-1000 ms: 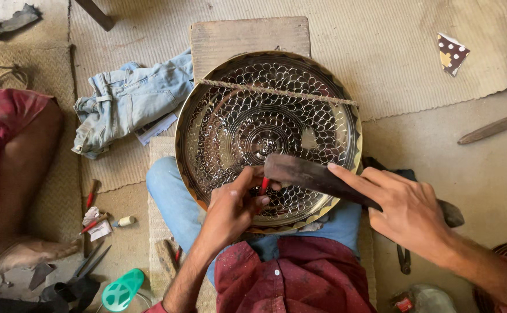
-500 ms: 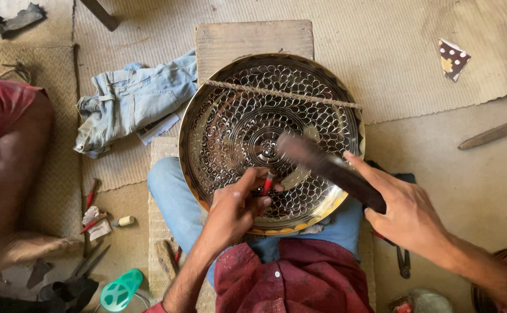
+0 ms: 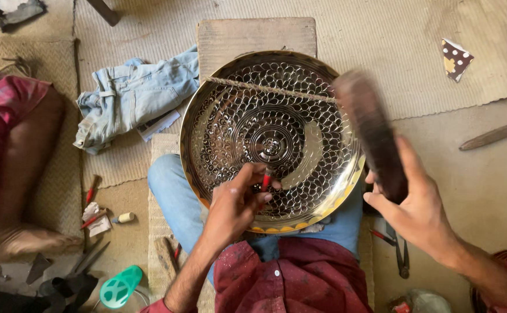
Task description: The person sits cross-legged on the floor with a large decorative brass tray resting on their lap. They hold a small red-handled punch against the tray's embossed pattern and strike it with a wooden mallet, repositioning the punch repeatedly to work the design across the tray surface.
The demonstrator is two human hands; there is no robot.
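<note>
The dark wooden mallet [image 3: 369, 130] has swung up since the earlier frames: then it lay low across the plate just beside the left fingers, now it stands blurred above the plate's right rim, well clear of them. The right hand [image 3: 419, 203] has its fingers wrapped closed around the mallet's lower end. The left hand [image 3: 236, 203] has hardly shifted; its fingertips are pinched shut on a small red-handled punch [image 3: 265, 181], whose tip rests on the engraved metal plate [image 3: 230, 124].

The one round plate, patterned with scales and rings, lies under both hands, propped on the person's lap against a wooden block [image 3: 256, 37] beyond the fingers. One cord [image 3: 265, 88] runs across the plate's upper part.

One spotted, brown and yellow scrap of wrapper [image 3: 455, 58], triangular, lies far beyond the right fingers. One small white paper label [image 3: 97, 217] sits well left of the left fingers, among two red-tipped tools [image 3: 91, 191] and a small cream cylinder [image 3: 125, 218]. One folded pair of jeans [image 3: 129, 98] lies up and left of the left hand, with a pale printed sheet under its edge. One green plastic piece [image 3: 120, 286] lies below left. One pair of pincers [image 3: 401, 255] lies under the right wrist.
</note>
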